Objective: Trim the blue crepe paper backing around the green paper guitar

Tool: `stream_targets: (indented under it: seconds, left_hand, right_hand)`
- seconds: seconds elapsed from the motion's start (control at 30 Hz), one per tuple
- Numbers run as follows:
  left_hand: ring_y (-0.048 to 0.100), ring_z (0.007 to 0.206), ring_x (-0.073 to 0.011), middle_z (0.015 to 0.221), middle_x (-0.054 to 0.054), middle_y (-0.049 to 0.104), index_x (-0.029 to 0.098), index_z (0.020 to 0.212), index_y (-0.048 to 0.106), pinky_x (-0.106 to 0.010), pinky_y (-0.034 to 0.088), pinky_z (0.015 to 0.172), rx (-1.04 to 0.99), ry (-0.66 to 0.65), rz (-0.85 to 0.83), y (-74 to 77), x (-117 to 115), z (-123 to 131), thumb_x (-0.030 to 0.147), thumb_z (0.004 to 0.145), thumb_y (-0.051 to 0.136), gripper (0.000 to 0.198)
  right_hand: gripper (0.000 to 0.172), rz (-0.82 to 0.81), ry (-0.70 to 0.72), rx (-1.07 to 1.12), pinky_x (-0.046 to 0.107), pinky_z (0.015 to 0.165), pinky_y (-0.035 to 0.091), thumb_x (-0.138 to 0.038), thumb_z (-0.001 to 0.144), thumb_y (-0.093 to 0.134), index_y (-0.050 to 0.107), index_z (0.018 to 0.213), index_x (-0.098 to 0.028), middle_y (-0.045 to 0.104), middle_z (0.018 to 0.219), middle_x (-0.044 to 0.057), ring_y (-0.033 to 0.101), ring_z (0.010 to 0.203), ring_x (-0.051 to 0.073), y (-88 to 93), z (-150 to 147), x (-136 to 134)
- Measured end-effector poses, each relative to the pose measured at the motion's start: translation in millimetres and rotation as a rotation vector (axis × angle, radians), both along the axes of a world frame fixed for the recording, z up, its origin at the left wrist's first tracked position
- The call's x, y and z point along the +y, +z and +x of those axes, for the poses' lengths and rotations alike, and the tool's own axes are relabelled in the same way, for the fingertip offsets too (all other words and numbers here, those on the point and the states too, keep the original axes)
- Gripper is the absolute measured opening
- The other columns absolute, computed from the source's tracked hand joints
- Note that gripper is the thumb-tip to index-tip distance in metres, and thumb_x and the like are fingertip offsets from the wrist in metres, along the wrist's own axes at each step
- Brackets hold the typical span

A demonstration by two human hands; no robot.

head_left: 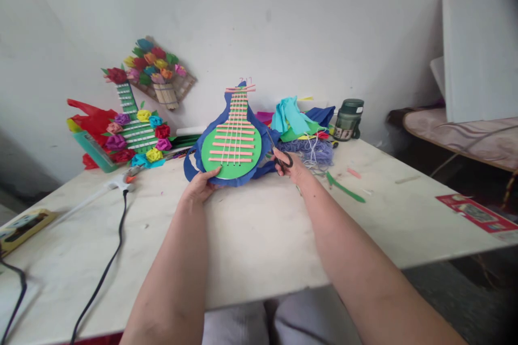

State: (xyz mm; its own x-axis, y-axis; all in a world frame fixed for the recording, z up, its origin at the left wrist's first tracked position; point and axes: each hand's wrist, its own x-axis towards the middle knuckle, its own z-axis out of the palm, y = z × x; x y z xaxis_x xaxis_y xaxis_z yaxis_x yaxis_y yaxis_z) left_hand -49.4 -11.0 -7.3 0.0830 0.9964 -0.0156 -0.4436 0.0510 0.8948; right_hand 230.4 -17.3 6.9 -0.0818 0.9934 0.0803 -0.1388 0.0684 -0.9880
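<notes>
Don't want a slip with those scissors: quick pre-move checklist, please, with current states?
1. Left hand grips lower edge of paper lute: ok, thumb on the front.
2. Scissors held in right hand: ok.
3. Scissor blades open or shut: cannot tell, too small.
4. Blue paper flat all round: not ok, loose flap juts out at lower left.
5. White glue gun clear of both hands: ok, off to the left.
6. Glue gun cool: cannot tell.

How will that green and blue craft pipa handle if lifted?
The craft pipa is probably light, since its green face looks like thin card. Its crinkled blue edging spreads loosely, so is likely floppy. The top pink strips jut sideways, so they might snag.
</notes>
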Motion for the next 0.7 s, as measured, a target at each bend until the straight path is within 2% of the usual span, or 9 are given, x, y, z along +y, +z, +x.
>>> stream_targets:
  seconds: [0.2,0.43,0.53,0.7]
  left_hand:
    - [0.068,0.062,-0.0218,0.09,-0.011,0.071,0.013,0.114,0.06,-0.031,0.059,0.05,-0.005,0.022,-0.033,2.3,-1.3,1.1,0.002,0.068,0.067,0.049]
    - [0.068,0.06,-0.0223,0.086,-0.011,0.072,0.012,0.113,0.06,-0.031,0.059,0.049,-0.021,0.033,-0.064,4.0,-2.3,2.4,0.002,0.066,0.068,0.048]
    - [0.068,0.06,-0.022,0.085,-0.011,0.072,0.012,0.113,0.06,-0.031,0.059,0.05,-0.015,0.035,-0.057,4.2,-3.1,2.9,0.001,0.066,0.068,0.049]
    - [0.069,0.062,-0.0214,0.088,-0.011,0.071,0.014,0.119,0.056,-0.029,0.059,0.05,-0.052,0.056,-0.035,4.8,-2.5,3.8,0.0,0.068,0.067,0.054]
  right_hand:
    - [0.039,0.032,-0.138,-0.075,0.017,0.028,0.024,-0.051,0.063,0.072,0.061,0.067,-0.014,0.046,0.037,-0.005,0.036,0.028,0.005,-2.0,-3.8,6.4]
    - [0.04,0.011,-0.13,-0.099,0.016,0.029,0.026,-0.052,0.061,0.072,0.061,0.067,-0.014,0.048,0.038,-0.005,0.038,0.029,0.005,-0.4,-2.4,3.2]
    - [0.045,-0.013,-0.07,-0.069,0.017,0.029,0.026,-0.058,0.062,0.07,0.061,0.071,-0.014,0.051,0.041,-0.003,0.042,0.03,0.006,-0.7,1.0,0.4]
    - [0.052,0.011,0.143,-0.028,0.018,0.029,0.021,-0.064,0.066,0.061,0.061,0.076,-0.014,0.058,0.048,0.002,0.053,0.036,0.011,-4.6,5.8,0.9]
